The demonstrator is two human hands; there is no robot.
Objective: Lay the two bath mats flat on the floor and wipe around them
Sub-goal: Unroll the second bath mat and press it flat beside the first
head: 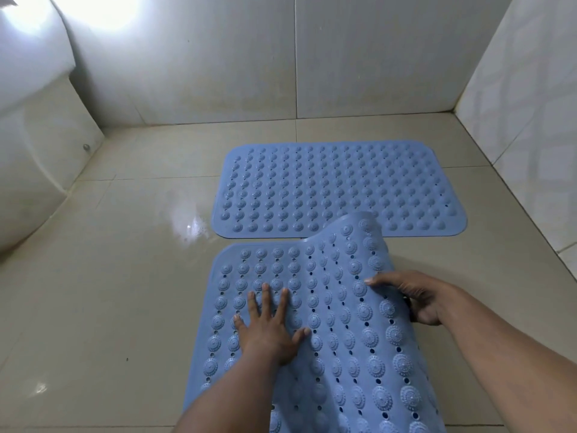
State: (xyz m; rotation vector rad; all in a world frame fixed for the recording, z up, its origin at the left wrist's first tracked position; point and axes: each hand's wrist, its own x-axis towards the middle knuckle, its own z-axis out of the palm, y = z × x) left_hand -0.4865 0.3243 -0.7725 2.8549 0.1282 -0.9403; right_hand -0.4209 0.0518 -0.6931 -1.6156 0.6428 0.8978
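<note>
In the head view, the far bath mat (pixel 340 189) is laid flat on the tiled floor (pixel 125 276) near the back wall (pixel 218 57). Just before it, the near bath mat (pixel 327 323) is spread on its left part, while its right edge is curled upward. The left hand (pixel 268 329) is pressed flat on it, fingers splayed. The raised edge is gripped by the right hand (pixel 418 298).

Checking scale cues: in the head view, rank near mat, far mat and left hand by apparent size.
1. near mat, partly curled and closest.
2. far mat; probably the same real size.
3. left hand.
</note>
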